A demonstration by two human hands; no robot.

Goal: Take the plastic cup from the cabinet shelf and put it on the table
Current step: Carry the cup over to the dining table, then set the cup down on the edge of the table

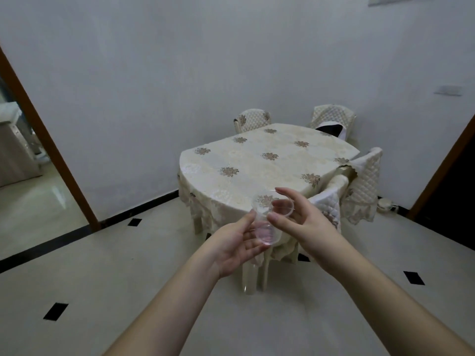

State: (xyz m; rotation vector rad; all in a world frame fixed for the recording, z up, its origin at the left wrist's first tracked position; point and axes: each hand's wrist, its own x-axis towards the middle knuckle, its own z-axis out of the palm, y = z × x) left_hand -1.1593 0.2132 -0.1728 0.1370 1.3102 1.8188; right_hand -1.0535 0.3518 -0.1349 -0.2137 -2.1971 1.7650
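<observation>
Cup (267, 219), clear plastic, held in air between both hands, short of table (257, 160). Left hand (239, 242) cradling base, fingers loosely curled; right hand (298, 217) pinching rim. Table round, floral cloth, quilted chairs (253, 120) around. White walls, pale tiled floor (102, 265), doorways either side.

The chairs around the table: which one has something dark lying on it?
The far right chair by the wall: a dark item rests against it. The other chairs show only their quilted covers.
</observation>
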